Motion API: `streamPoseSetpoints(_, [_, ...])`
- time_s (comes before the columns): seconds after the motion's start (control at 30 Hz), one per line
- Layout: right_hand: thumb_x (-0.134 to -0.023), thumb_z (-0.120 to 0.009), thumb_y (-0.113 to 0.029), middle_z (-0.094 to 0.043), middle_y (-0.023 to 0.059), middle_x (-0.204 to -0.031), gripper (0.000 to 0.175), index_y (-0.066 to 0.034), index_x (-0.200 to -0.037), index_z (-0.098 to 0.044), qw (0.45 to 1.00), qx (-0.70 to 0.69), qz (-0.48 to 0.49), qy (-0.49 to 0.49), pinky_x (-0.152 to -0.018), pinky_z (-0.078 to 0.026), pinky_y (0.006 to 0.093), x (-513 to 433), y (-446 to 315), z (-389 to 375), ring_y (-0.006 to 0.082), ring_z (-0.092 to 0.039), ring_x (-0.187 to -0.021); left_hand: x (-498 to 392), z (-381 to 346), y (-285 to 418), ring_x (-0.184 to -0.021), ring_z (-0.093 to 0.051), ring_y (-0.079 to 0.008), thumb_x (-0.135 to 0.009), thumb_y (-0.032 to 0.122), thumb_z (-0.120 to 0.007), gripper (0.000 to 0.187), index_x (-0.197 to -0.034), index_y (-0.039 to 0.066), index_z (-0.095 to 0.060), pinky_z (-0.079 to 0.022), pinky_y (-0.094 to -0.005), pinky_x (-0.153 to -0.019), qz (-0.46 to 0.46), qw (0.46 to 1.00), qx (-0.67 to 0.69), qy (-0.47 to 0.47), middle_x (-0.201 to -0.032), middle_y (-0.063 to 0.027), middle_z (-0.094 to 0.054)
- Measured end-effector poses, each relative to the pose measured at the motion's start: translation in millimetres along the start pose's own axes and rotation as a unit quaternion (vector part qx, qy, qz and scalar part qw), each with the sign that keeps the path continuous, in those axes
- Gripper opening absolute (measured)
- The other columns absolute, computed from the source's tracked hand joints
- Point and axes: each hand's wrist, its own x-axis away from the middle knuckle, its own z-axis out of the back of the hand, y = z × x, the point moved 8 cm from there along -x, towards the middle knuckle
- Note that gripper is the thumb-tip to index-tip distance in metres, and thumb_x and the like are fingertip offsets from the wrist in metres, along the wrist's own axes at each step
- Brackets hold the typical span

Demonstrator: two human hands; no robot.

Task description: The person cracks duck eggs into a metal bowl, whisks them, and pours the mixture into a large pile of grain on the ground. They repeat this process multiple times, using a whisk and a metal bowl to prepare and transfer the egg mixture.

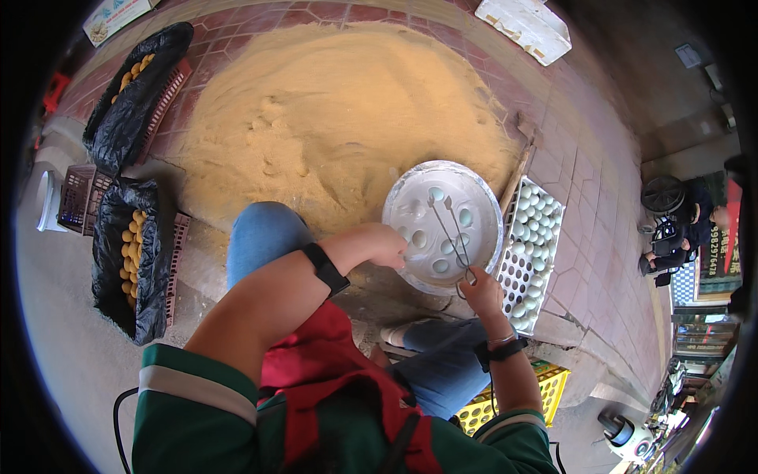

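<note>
My right hand [482, 293] grips the looped handles of long metal tongs [453, 234], whose tips reach over a round basin [388, 204] of grey-white slurry. Several pale eggs [419, 239] lie partly sunk in the slurry. At the basin's left rim is my left hand [388, 247], fingers bent; whether it holds anything is hidden. Right of the basin, a white plastic egg tray [508, 260] bears many pale blue-green eggs [533, 225] and some vacant holes. A wide heap of tan, powdery material [349, 101] spreads on the ground beyond the basin.
Two crates lined with black plastic [112, 260] at left hold tan-coated balls [133, 255]. A wooden handle [514, 178] lies between heap and tray. A yellow crate [551, 391] stands beside my right leg. A white foam box [527, 29] is at the back; a seated person [681, 237] is far right.
</note>
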Motion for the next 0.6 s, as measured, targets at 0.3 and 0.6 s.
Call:
streamPoseSetpoints(0.3, [-0.07, -0.06, -0.034, -0.065, 0.0194, -0.09, 0.047, -0.0119, -0.112, -0.06, 0.998, 0.024, -0.034, 0.054, -0.076, -0.049, 0.0441, -39, 30, 3, 0.0362, -0.062, -0.087, -5, 4, 0, -0.095, -0.059, -0.0345, -0.082, 0.038, -0.059, 0.039, -0.108, 0.009, -0.06, -0.047, -0.043, -0.079, -0.012, 1.0, 0.006, 0.013, -0.1, -0.0157, -0.063])
streamPoseSetpoints(0.6, [-0.07, -0.064, -0.029, -0.065, 0.0098, -0.08, 0.043, -0.0134, -0.11, -0.063, 0.993, 0.098, 0.054, 0.039, -0.067, -0.051, 0.0383, -48, 102, 52, 0.0263, -0.064, -0.074, -7, 10, -1, -0.093, -0.059, -0.035, -0.081, 0.037, -0.059, 0.038, -0.107, 0.01, -0.06, -0.047, -0.0438, -0.077, -0.006, 1.0, 0.01, 0.019, -0.098, -0.0165, -0.063])
